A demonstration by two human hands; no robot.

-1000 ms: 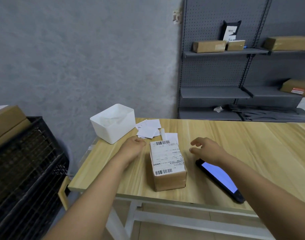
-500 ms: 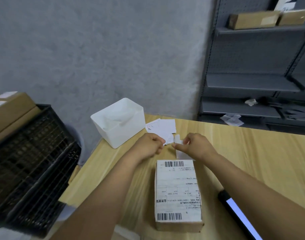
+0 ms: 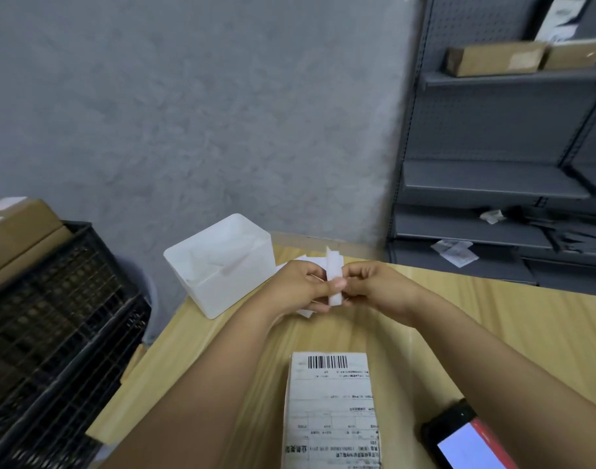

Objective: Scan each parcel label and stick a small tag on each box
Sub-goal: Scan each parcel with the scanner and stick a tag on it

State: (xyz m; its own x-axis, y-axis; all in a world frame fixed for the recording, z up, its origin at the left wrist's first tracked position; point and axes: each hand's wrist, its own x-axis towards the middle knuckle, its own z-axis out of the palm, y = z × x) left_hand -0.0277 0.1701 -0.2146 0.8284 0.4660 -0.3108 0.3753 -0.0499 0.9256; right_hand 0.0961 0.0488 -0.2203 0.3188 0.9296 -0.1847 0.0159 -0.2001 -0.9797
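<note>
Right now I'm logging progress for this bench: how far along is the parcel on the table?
Done, as far as it shows: the scanner phone lies set down, screen lit, beside the parcel; whether the scan registered can't be told. In hand: the left hand and right hand pinch a white tag strip above the table. Left: no small tag shows on the box yet.
</note>
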